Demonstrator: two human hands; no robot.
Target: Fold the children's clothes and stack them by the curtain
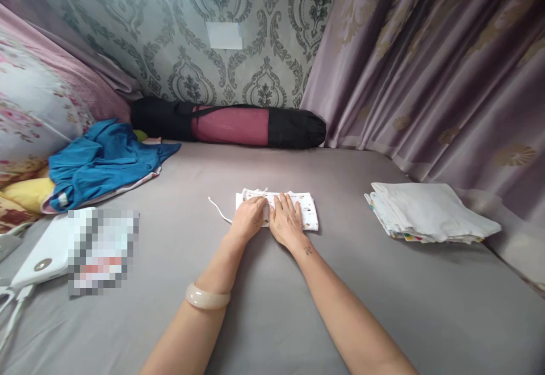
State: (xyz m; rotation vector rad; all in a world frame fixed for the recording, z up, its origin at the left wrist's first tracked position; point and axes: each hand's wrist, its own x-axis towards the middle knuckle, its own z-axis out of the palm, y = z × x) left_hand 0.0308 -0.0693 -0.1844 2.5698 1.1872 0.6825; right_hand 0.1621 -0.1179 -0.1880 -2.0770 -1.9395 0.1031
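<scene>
A small white garment (310, 214) with a scattered print lies folded into a flat rectangle on the grey bed sheet. A thin white tie string (219, 209) trails from its left side. My left hand (250, 216) is on the left part of the garment, fingers curled in and closed on the fabric; the fingertips are partly hidden. Beside it, my right hand (287, 216) lies flat on the middle of the garment with its fingers stretched out. Both hands touch the cloth, close together.
At the right is a stack of folded white cloths (430, 210). A black and red rolled bag (230, 125) lies along the wall. Blue clothing (106, 162) and a floral pillow (34, 96) are at the left, above a white power bank (51, 250) with cables and a blurred packet (102, 253).
</scene>
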